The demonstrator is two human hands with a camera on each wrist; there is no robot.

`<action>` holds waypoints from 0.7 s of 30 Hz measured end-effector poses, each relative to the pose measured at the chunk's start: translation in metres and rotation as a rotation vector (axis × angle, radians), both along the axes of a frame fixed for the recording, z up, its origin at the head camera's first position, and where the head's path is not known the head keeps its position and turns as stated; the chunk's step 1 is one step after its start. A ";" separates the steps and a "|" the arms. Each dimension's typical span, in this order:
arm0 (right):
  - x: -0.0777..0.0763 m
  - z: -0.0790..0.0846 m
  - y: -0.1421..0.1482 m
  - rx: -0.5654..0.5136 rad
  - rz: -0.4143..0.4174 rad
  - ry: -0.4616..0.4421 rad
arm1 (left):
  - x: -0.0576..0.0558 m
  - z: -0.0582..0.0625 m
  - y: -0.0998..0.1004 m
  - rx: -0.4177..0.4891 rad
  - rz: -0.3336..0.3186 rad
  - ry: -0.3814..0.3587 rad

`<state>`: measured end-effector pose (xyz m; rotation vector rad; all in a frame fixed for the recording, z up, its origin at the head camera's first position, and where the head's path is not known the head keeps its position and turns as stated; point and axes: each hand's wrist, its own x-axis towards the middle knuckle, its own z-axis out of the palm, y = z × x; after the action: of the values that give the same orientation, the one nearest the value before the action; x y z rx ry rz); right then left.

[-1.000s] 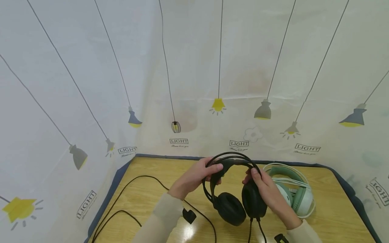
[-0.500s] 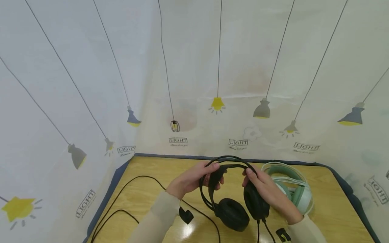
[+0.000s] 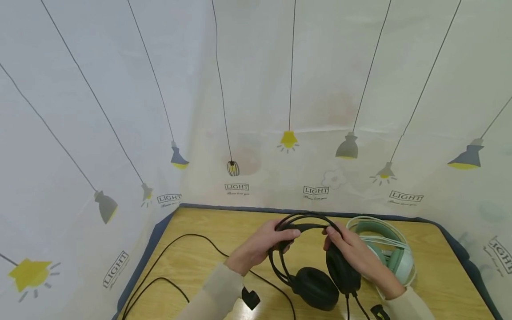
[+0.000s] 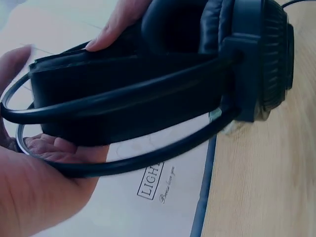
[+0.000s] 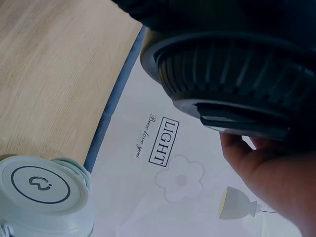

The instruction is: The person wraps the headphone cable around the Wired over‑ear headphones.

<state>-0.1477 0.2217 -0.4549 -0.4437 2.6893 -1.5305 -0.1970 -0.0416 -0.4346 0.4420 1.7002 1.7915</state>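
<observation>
Headphones (image 3: 316, 289), black, over the wooden table (image 3: 200, 255) in the head view — left hand (image 3: 264, 242) and right hand (image 3: 354, 253) each grip a side of the headband (image 3: 308, 227). Left wrist view: thumb and fingers bracket the headband. Right wrist view: fingers (image 5: 237, 149) partly hidden behind an earcup (image 5: 232, 74) — pale headset (image 5: 42, 192) nearby.

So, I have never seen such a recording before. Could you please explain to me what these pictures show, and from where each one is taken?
There is no machine here: a person works with a bare left hand and right hand, wearing cream sleeves. The wide picture comes from a camera on the head; the two close ones come from the left and right wrists. Both hands hold black over-ear headphones with padded cups. On the yellowish wood-grain table lie mint-green and white headphones with a pale cable, and a thin black cable. Behind is a white backdrop printed with lamps.
</observation>
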 end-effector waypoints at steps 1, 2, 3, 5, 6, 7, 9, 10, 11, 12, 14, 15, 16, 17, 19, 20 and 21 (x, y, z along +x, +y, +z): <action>0.000 0.001 0.000 0.004 0.001 0.005 | 0.000 0.000 0.000 0.012 -0.008 -0.019; 0.000 0.001 0.001 0.008 0.000 0.012 | 0.000 0.000 -0.001 0.026 -0.020 -0.044; 0.000 0.002 0.001 0.012 -0.002 0.019 | 0.000 0.000 -0.001 0.041 -0.033 -0.073; 0.000 0.003 0.001 0.018 -0.005 0.031 | 0.000 0.000 -0.002 0.076 -0.069 -0.141; 0.000 0.003 0.001 0.019 -0.006 0.035 | 0.000 0.000 -0.003 0.093 -0.089 -0.174; 0.000 0.003 0.001 0.017 -0.006 0.035 | 0.000 0.000 -0.004 0.107 -0.111 -0.198; -0.001 0.004 0.001 0.016 -0.008 0.037 | -0.001 0.000 -0.004 0.127 -0.142 -0.215; -0.001 0.004 0.001 0.011 -0.008 0.033 | 0.000 0.000 -0.004 0.131 -0.147 -0.210; -0.001 0.003 0.001 0.003 -0.010 0.024 | 0.000 0.001 -0.004 0.126 -0.141 -0.194; -0.001 0.002 0.001 -0.004 -0.015 0.015 | 0.001 0.001 -0.003 0.111 -0.128 -0.165; 0.000 0.001 0.001 -0.022 -0.027 -0.008 | 0.004 0.003 -0.002 0.052 -0.082 -0.090; 0.001 0.000 0.001 -0.029 -0.034 -0.017 | 0.006 0.004 -0.001 0.014 -0.053 -0.049; 0.001 0.000 0.001 -0.035 -0.040 -0.025 | 0.007 0.005 0.000 -0.023 -0.025 -0.009; 0.001 -0.001 0.001 -0.037 -0.048 -0.028 | 0.009 0.006 0.000 -0.057 -0.002 0.031; 0.001 0.000 0.000 -0.036 -0.059 -0.026 | 0.010 0.008 0.002 -0.104 0.033 0.091; 0.001 0.000 -0.001 -0.033 -0.063 -0.023 | 0.011 0.009 0.002 -0.111 0.048 0.110; 0.001 0.001 -0.001 -0.027 -0.067 -0.018 | 0.012 0.008 0.003 -0.118 0.062 0.127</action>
<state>-0.1471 0.2207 -0.4542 -0.3417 2.6990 -1.5818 -0.1854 -0.0383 -0.4262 0.4651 1.9149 1.7275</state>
